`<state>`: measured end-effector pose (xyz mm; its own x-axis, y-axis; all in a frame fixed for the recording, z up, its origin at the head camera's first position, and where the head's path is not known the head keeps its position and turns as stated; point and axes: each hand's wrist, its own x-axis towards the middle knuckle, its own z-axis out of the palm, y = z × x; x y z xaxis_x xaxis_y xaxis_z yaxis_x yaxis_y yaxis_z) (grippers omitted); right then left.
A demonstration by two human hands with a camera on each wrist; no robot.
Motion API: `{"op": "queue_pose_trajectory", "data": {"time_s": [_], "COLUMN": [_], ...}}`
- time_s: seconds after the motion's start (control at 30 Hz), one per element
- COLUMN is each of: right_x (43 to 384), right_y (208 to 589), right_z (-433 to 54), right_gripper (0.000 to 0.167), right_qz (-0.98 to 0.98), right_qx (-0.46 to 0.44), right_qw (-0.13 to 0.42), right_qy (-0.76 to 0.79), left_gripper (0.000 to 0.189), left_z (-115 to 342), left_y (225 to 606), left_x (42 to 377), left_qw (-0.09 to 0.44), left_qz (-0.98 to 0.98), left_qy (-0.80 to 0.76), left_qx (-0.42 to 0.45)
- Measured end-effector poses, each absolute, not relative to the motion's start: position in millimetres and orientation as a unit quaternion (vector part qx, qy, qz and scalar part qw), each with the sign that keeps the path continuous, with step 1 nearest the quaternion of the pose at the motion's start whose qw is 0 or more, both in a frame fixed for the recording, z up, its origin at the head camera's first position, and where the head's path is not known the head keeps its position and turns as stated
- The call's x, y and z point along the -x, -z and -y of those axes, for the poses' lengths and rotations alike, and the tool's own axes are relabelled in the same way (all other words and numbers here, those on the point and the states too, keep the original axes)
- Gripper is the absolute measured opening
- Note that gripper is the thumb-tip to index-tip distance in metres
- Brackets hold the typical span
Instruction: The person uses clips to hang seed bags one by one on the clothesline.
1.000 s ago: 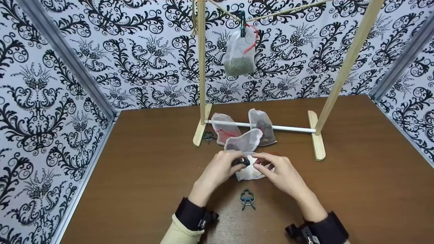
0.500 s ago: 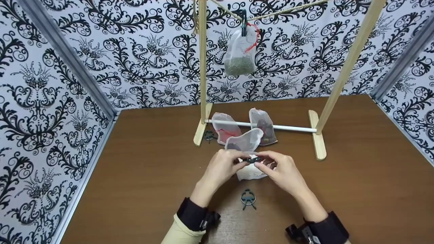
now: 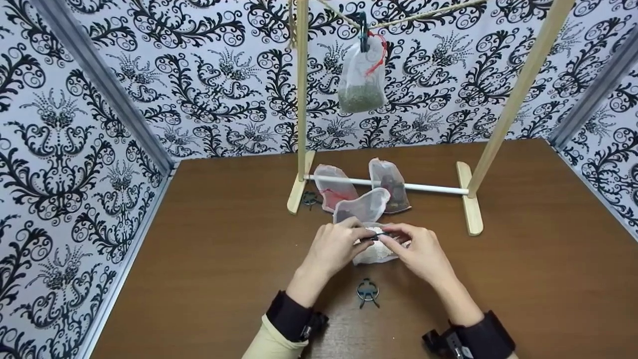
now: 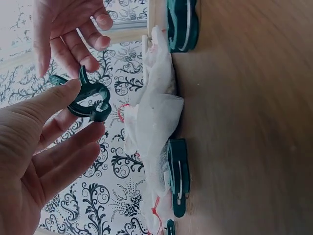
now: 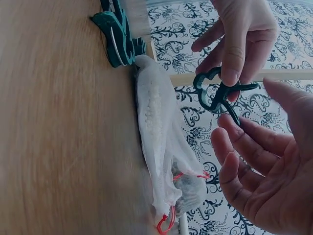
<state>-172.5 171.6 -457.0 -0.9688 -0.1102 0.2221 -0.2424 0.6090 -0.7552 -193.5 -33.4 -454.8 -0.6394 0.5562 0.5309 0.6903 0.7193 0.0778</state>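
My left hand [image 3: 333, 248] pinches a dark green spring clip [image 4: 89, 89] between thumb and fingers, just above a white mesh bag [image 3: 373, 257] with pale contents. In the left wrist view the clip's looped end points away from the right hand. My right hand [image 3: 422, 252] faces the clip's two handles. In the right wrist view, a fingertip [image 5: 226, 120] lies right at one handle, and the thumb is close to the other handle's end. Nearer me on the table lies another green clip [image 3: 368, 291]. Part of the bag is hidden behind the hands.
Several mesh bags [image 3: 335, 187] lie by the white crossbar [image 3: 438, 189] of a wooden frame [image 3: 301, 99]. A third clip [image 3: 310, 199] rests by its left foot. On the rope [image 3: 428, 16], another clip holds a hanging bag [image 3: 364, 97] with green contents. Patterned walls surround the table.
The left hand has shifted right with the clip, its handles now between the two hands. The right hand has stayed nearly in place. The whole view has moved slightly.
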Motion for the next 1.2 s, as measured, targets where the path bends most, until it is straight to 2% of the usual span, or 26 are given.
{"op": "queue_pose_trajectory", "data": {"time_s": [0.37,0.63,0.73,0.9,1.0,1.1,1.2], "right_x": [176,185,187,189,189,189,189], "right_y": [458,465,466,461,457,455,455], "right_z": [-178,-199,-207,-225,-237,-247,-252], "right_gripper": [0.029,0.032,0.033,0.032,0.032,0.034,0.035], "right_qz": [0.895,0.859,0.857,0.880,0.892,0.898,0.902], "right_qx": [-0.102,-0.167,-0.167,-0.125,-0.098,-0.080,-0.068], "right_qw": [0.043,-0.049,-0.057,-0.025,-0.009,0.001,0.011], "right_qy": [-0.432,-0.481,-0.484,-0.458,-0.441,-0.432,-0.426], "left_gripper": [0.018,0.017,0.026,0.051,0.045,0.030,0.026], "left_z": [30,26,23,19,17,16,17], "left_y": [456,459,461,464,471,478,482], "left_x": [194,192,191,191,192,192,193], "left_qw": [0.301,0.308,0.276,0.171,0.131,0.117,0.104], "left_qz": [0.861,0.851,0.866,0.903,0.907,0.905,0.911], "left_qy": [0.144,0.143,0.146,0.154,0.143,0.127,0.112], "left_qx": [0.384,0.401,0.392,0.362,0.374,0.389,0.383]}}
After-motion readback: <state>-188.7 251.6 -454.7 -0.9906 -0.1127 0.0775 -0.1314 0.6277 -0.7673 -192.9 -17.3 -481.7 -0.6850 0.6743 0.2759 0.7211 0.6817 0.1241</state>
